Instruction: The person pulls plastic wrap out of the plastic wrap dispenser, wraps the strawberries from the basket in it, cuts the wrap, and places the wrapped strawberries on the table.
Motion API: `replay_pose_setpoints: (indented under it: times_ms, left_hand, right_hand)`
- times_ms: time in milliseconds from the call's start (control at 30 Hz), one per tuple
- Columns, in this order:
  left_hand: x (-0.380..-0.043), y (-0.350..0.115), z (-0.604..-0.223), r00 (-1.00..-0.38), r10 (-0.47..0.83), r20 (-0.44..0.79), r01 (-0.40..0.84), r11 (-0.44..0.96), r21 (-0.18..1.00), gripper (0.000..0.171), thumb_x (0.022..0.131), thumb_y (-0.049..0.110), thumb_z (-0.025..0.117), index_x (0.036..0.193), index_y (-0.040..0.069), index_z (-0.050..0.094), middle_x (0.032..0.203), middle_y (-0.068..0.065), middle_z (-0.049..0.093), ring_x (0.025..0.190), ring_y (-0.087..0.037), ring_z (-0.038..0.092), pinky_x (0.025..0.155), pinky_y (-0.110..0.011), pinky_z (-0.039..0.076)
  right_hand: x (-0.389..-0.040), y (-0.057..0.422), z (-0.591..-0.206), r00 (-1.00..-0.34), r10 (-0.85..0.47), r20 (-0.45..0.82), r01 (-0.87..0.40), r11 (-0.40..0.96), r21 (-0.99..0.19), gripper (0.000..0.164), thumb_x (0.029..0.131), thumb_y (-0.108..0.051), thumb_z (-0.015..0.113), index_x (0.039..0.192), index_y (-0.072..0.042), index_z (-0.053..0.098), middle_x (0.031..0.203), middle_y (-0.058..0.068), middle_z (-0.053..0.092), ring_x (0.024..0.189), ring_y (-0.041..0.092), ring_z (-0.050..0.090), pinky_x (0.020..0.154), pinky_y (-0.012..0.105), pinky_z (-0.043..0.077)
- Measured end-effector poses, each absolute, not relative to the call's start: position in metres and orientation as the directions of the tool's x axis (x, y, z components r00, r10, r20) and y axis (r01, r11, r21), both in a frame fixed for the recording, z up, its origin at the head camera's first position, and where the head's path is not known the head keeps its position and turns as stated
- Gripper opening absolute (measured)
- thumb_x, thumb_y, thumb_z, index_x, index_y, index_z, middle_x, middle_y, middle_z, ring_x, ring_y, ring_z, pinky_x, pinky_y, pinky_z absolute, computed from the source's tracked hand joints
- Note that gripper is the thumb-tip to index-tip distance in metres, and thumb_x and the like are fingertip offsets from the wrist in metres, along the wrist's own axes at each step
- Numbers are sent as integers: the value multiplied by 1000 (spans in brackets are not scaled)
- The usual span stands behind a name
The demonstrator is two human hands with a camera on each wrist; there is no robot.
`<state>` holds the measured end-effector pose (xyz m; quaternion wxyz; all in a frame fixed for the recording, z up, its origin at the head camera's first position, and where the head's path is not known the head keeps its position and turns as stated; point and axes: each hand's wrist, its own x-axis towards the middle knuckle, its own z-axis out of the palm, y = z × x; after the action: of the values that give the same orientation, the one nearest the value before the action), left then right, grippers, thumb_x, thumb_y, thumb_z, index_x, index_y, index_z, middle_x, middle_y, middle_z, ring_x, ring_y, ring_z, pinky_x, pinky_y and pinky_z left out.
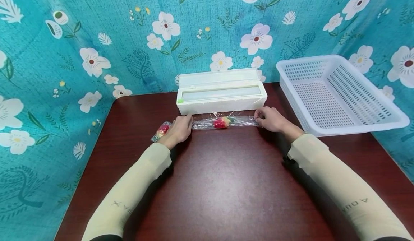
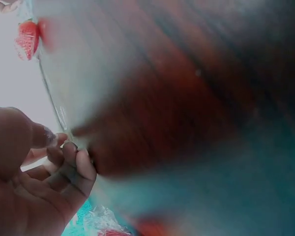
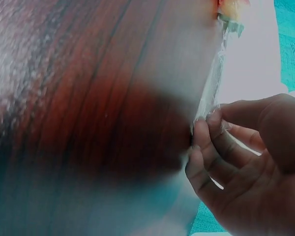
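Note:
A red strawberry [image 1: 221, 123] with a pale yellow and green leafy end lies on a strip of clear cling film [image 1: 203, 123] near the back of the table. My left hand [image 1: 181, 128] pinches the film's left end, thumb against fingers. At the other end, my right hand [image 1: 271, 119] pinches the film too; in the right wrist view, the gathered film [image 3: 214, 83] runs from the fingertips toward the strawberry's green end. Just left of my left hand sits another strawberry [image 1: 162, 130] wrapped in film, partly hidden by that hand.
Behind the film stands a white cling film dispenser [image 1: 223, 105], its clear lid raised. A white plastic basket [image 1: 291, 93] with slotted sides is at the back right. A blue flowered curtain [image 1: 136, 36] hangs around the dark red table [image 1: 220, 183].

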<state>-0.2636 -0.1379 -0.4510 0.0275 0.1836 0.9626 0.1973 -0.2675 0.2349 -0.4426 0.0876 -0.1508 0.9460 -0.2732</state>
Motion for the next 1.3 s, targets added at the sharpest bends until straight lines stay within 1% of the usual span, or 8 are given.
replay_pose_setpoints:
  times_ms: [200, 400, 500, 633, 733, 833, 1067, 1300]
  left_hand:
    - [-265, -139, -445, -935, 355, -4, 328, 867, 376, 13, 106, 14, 51, 110, 3, 57, 87, -13, 64, 83, -32, 67, 75, -49, 54]
    - [-252, -138, -429, -945, 323, 47, 318, 878, 358, 34, 105, 18, 54, 133, -2, 53, 121, -23, 62, 105, -44, 67, 90, -54, 53]
    - [-244, -134, -421, -920, 384, 81, 388, 860, 331, 36, 103, 17, 58, 132, -4, 56, 128, -23, 56, 111, -42, 62, 96, -52, 51]
    - [-235, -121, -416, -856, 515, 52, 506, 811, 293, 36, 102, 21, 62, 130, -2, 60, 130, -19, 54, 116, -37, 56, 100, -50, 48]
    - [-233, -109, -419, -818, 576, -4, 554, 789, 265, 37, 102, 25, 63, 131, 2, 61, 136, -17, 53, 117, -36, 54, 101, -50, 47]
    - [-235, -99, -427, -804, 593, -43, 563, 783, 266, 40, 102, 28, 63, 133, 4, 60, 138, -17, 51, 118, -37, 53, 101, -50, 46]
    - [-244, -93, -440, -829, 546, -122, 497, 820, 284, 41, 103, 32, 62, 137, 9, 56, 130, -12, 54, 115, -33, 52, 98, -49, 47]
    - [-250, -98, -442, -856, 493, -153, 427, 843, 325, 44, 102, 34, 63, 136, 8, 55, 127, -13, 53, 118, -32, 52, 100, -48, 47]
  right_hand:
    - [-266, 233, -438, -958, -274, -77, -198, 835, -513, 16, 94, -10, 59, 108, -3, 59, 91, 13, 71, 84, 30, 63, 78, 46, 48]
    - [-255, 229, -424, -972, -232, -42, -185, 863, -469, 33, 96, -14, 60, 124, 2, 56, 109, 20, 63, 98, 36, 59, 81, 53, 48]
    - [-248, 223, -418, -959, -278, 48, -270, 854, -445, 33, 96, -11, 61, 124, 4, 57, 114, 22, 60, 103, 37, 58, 87, 55, 47]
    - [-242, 209, -413, -885, -445, 137, -459, 784, -417, 25, 96, -7, 63, 118, 5, 64, 114, 21, 63, 105, 37, 61, 93, 54, 48]
    - [-240, 198, -414, -829, -548, 110, -542, 740, -399, 22, 96, -7, 65, 115, 1, 70, 114, 16, 65, 105, 33, 62, 94, 51, 49]
    - [-240, 191, -420, -814, -579, 48, -547, 735, -401, 24, 96, -9, 66, 119, -1, 70, 117, 15, 63, 106, 30, 61, 95, 50, 49]
    - [-245, 191, -440, -810, -584, -53, -501, 736, -455, 36, 98, -12, 64, 134, -4, 64, 124, 18, 59, 111, 33, 57, 98, 54, 46]
    - [-251, 197, -446, -827, -558, -65, -467, 747, -473, 34, 98, -15, 66, 129, -4, 64, 118, 18, 57, 107, 33, 54, 94, 52, 46]
